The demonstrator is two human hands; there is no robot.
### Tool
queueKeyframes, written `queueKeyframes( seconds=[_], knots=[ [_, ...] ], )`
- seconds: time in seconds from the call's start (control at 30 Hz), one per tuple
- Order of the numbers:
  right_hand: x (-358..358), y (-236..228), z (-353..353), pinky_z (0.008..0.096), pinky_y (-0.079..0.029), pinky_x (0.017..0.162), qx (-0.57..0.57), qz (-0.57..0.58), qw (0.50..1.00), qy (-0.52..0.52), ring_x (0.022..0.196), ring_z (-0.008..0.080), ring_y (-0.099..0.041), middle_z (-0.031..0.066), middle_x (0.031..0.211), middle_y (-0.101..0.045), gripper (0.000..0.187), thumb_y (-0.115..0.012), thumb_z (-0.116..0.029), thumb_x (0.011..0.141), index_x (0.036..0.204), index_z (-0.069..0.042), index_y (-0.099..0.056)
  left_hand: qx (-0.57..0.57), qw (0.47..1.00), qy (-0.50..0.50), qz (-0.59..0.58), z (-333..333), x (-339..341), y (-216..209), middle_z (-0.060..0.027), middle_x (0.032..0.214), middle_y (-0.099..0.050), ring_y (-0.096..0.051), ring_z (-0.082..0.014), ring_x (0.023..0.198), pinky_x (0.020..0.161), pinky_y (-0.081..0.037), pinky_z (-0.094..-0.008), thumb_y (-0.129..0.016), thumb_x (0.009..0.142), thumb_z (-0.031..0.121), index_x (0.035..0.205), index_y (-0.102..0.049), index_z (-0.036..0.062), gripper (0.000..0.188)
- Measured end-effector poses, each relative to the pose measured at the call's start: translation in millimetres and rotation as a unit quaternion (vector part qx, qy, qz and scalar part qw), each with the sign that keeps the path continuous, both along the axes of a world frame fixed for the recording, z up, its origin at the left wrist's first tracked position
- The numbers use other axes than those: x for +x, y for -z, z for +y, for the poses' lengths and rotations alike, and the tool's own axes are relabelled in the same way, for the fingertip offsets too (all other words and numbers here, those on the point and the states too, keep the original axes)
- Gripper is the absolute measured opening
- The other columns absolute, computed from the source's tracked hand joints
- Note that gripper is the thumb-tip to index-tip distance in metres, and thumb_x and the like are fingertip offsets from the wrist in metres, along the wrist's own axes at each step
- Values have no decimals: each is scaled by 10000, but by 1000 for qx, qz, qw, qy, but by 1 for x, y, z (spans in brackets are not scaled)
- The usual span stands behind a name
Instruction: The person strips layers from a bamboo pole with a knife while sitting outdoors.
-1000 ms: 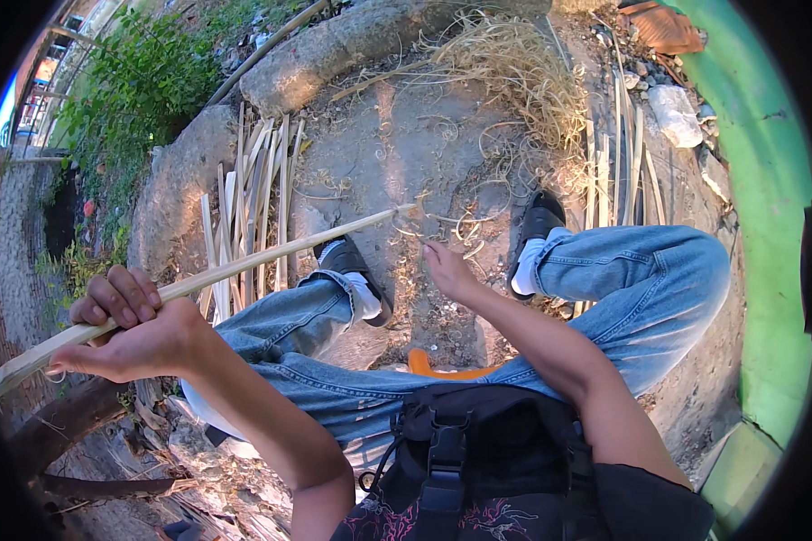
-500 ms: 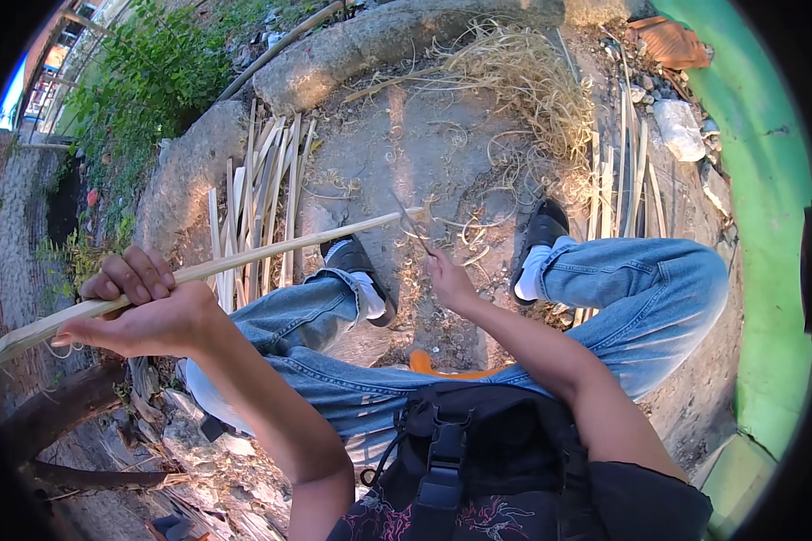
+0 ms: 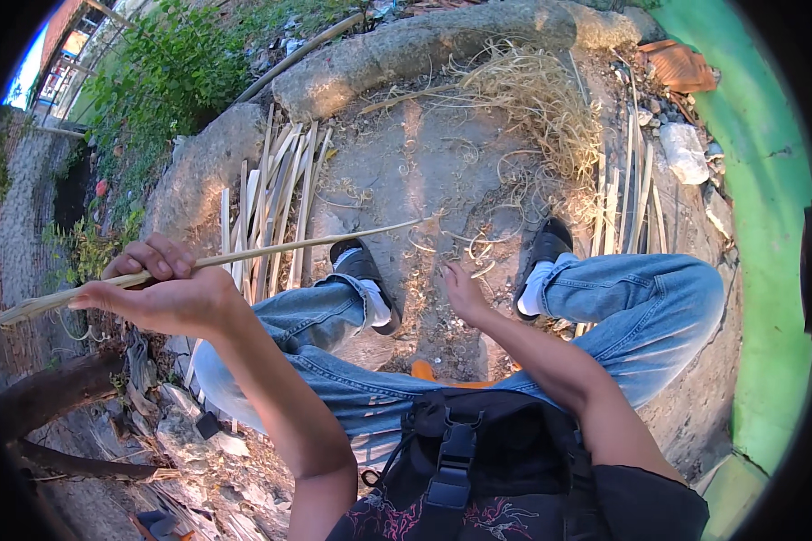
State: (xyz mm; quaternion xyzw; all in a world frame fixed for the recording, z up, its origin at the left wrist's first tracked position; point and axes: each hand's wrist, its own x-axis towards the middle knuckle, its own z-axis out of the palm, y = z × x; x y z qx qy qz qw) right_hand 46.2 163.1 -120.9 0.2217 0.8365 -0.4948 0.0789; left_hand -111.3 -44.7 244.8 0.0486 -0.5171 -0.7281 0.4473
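My left hand (image 3: 171, 287) is wrapped round a long pale bamboo strip (image 3: 289, 245) near its thick end. From there the strip slants up and right, its thin tip over the ground beyond my left foot. My right hand (image 3: 463, 296) is closed, below the tip and apart from it. The knife in that hand, plain in the earlier view, barely shows now; its blade seems edge-on. Curled shavings (image 3: 485, 242) lie on the ground between my feet, and a thin curl hangs under the strip's thick end.
Split strips (image 3: 284, 194) lie in a pile beyond my left leg, more strips (image 3: 636, 194) at the right. A heap of dry shavings (image 3: 550, 99) rests by the stone kerb (image 3: 424, 50). A green wall (image 3: 767, 225) bounds the right; a dark log (image 3: 59, 392) sits lower left.
The strip has turned slightly, its thick end higher and its tip a little lower. My right hand has shifted slightly down and right, and the blade has turned out of clear sight.
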Motion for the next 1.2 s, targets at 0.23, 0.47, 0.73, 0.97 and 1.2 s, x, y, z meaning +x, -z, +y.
queueKeyframes(
  seconds=[0.23,0.47,0.73,0.97,1.2],
  knots=[
    [-6,-6,12,410,-472,715,-37,-107,993,13,778,341,-636,225,877,-642,407,-412,-320,958,1270,-67,-484,21,999,-22,-14,-6,0,-7,23,513,-272,-278,-84,413,403,-206,-237,-400,902,641,620,-362,132,584],
    [-40,-77,-21,379,-466,697,-117,-25,993,20,706,283,-603,191,842,-634,506,-451,-386,951,1346,-71,-431,64,997,41,-11,-3,-2,-8,15,539,-324,-327,-87,442,418,-275,-235,-420,917,605,686,-418,106,550],
    [-56,-193,-20,223,-443,619,-189,259,947,2,662,68,-506,149,1109,-617,987,-790,-142,725,1463,-64,-140,34,967,252,22,21,26,-11,-41,619,-465,-462,-117,553,507,-383,-247,-469,957,458,801,-476,39,447],
    [-52,-227,-19,200,-415,413,-322,176,929,-41,503,57,-526,99,981,-624,935,-772,-57,731,1446,-51,-170,-33,925,379,-19,46,50,-23,-46,698,-518,-506,-124,616,565,-418,-263,-400,987,434,875,-508,30,433],
    [-49,-224,-18,223,-417,365,-309,154,939,-9,447,78,-516,28,807,-561,781,-784,-91,726,1357,-42,-325,-64,946,314,40,46,51,-53,-60,823,-656,-554,-81,725,651,-439,-238,-500,977,307,993,-605,1,324]
  ],
)
